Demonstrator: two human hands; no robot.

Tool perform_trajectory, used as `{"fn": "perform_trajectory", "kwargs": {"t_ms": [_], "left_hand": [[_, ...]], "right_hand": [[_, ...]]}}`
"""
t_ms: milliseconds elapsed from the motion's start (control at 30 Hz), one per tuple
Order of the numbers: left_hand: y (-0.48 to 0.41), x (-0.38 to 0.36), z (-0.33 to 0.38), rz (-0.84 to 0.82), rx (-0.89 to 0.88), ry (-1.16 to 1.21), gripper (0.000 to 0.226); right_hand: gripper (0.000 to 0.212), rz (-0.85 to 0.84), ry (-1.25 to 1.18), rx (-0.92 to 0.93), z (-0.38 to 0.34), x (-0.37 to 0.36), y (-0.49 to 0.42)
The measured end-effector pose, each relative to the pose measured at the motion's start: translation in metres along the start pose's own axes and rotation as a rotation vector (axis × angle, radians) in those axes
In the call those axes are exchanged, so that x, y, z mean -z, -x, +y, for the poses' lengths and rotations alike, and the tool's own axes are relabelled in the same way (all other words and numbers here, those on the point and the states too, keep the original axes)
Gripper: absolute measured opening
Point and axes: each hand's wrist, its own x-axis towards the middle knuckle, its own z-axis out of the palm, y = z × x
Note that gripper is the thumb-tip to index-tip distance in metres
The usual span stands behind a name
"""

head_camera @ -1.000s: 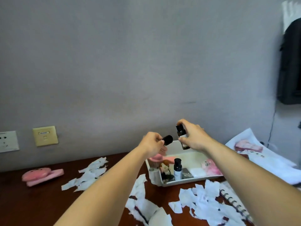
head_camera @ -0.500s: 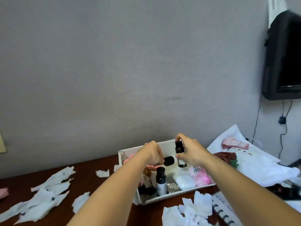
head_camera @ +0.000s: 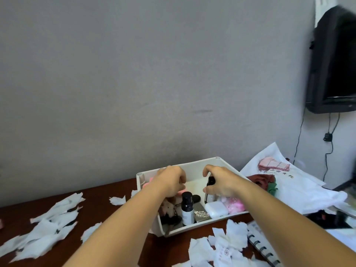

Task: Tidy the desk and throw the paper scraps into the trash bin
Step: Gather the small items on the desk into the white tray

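Step in hand: stowing loose items; scrap collection has not yet begun. Both hands are over the white storage box [head_camera: 192, 170], which stands on the desk [head_camera: 100, 212] close to the wall.

The right hand [head_camera: 221, 185] has its grip closed round a small dark bottle [head_camera: 210, 181], held upright and low inside the box, just behind a white earbud case [head_camera: 215, 208]. The left hand [head_camera: 171, 182] hangs over the box's left half with fingers curled. Whether its grip holds anything cannot be told (a black cap-like piece [head_camera: 196, 198] shows just below it, beside a taller black-capped bottle [head_camera: 187, 207], but contact is not visible).

Next move, as judged: set the small dark bottle on the box floor in the free space at the back, let go, then turn to the paper.

The paper scraps [head_camera: 50, 226] are torn white pieces, thin and limp-looking, some with dark marks. They lie on the desk in two spreads, one left of the box and one in front of it, just beside a spiral notebook [head_camera: 260, 245]. None are gathered. The trash bin is not in view and must be located first. Such light pieces will probably need bunching before carrying.
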Motion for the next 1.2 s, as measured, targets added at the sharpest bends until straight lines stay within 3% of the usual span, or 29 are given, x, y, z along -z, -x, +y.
{"fn": "perform_trajectory", "kwargs": {"t_ms": [167, 433, 1200], "left_hand": [[0.024, 0.036, -0.004, 0.043, -0.086, -0.148, 0.031], [0.096, 0.096, -0.031, -0.032, -0.035, -0.299, 0.050], [0.411, 0.197, -0.246, -0.108, 0.601, -0.411, 0.057]], "right_hand": [[0.037, 0.077, 0.057, 0.060, -0.025, 0.016, 0.005], [0.030, 0.081, 0.156, 0.175, -0.104, 0.026, 0.022], [0.030, -0.219, 0.282, 0.585, -0.418, -0.120, 0.085]]}}
